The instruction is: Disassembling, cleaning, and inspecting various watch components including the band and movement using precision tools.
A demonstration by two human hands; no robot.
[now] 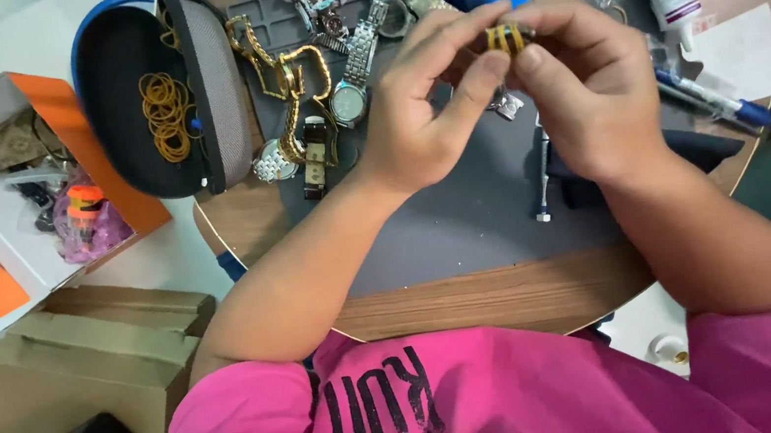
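Open case with rubber bands (166, 116) far left, watches (297, 109) beside it on the surface (476, 299). Left hand (416, 108) and right hand (586, 81) both pinch a small gold piece (506, 37), probably a watch link: light, stiff, slippery, best held by its edges.

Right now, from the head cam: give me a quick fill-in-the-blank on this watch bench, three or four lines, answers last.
1. Both hands, left hand and right hand, pinch a small ____-coloured band piece between their fingers.
2. The open black case holds a pile of rubber ____.
3. The watches lie on a ____ mat.
4. The round table has a ____ surface.

Missing words: gold; bands; grey; wooden
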